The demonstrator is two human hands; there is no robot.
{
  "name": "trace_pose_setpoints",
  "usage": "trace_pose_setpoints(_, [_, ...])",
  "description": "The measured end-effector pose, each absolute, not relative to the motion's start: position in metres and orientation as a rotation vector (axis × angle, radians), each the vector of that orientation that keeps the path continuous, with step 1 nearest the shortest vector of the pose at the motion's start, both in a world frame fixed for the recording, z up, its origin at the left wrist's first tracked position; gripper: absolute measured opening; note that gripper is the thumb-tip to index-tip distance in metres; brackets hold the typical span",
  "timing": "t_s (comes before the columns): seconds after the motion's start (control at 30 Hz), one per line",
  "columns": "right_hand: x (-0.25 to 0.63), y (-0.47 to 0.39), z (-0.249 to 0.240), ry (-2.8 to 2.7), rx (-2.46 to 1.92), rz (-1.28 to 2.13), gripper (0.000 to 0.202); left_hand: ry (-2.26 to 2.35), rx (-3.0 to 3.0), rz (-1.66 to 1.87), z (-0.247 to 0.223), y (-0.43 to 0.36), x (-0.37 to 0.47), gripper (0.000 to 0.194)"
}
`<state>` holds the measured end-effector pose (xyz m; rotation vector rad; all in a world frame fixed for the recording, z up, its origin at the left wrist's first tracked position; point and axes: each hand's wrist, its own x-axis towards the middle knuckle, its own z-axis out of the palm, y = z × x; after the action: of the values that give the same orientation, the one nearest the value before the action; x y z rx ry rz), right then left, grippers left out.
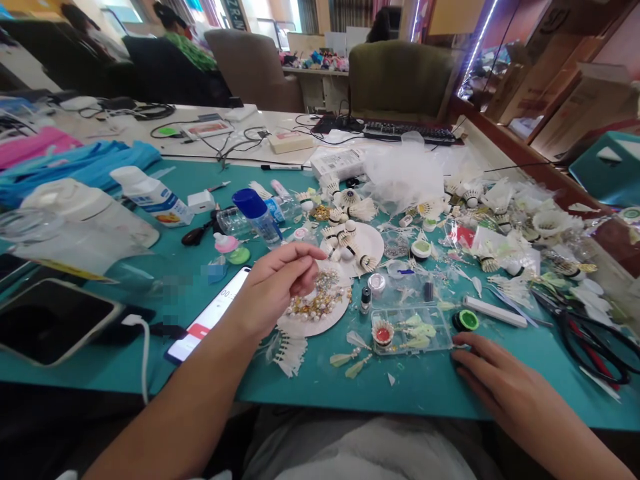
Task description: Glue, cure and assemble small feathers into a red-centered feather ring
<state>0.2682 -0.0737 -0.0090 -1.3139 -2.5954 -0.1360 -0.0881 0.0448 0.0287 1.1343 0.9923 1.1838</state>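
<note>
My left hand (277,283) hovers over a white round plate (327,327) heaped with pearl and gold beads (313,307). Its thumb and fingers are drawn together; whatever may be between them is hidden. My right hand (493,367) rests on the mat with its fingers stretched out, by the right corner of a clear plastic box (440,337). On that box sits a cut shuttlecock with a red centre (383,335), beside pale green feather pieces (420,331). Loose feather pieces (357,367) lie in front. A green-filled jar (467,321) stands just beyond my right fingertips.
A phone (213,307) lies partly under my left forearm. Behind the plate are several shuttlecocks (350,250) and a blue-capped bottle (257,217). Scissors (595,340) lie at the right, near a white stick (495,312). Bottles and a pitcher (95,213) occupy the left.
</note>
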Motion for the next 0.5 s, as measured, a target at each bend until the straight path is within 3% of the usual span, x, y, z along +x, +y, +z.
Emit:
trace_pose_setpoints(0.13, [0.267, -0.077, -0.004, -2.660, -1.257, -0.120, 0.035, 0.990, 1.112, 1.211, 0.029, 0.046, -0.088, 0.019])
trace_pose_setpoints(0.27, [0.260, -0.083, 0.005, -2.698, -1.186, -0.121, 0.039, 1.007, 1.105, 1.209, 0.031, 0.045, -0.087, 0.013])
trace_pose_setpoints(0.5, [0.243, -0.092, 0.011, -2.706, -1.188, 0.019, 0.030, 1.037, 1.136, 1.205, 0.032, 0.045, -0.087, 0.015])
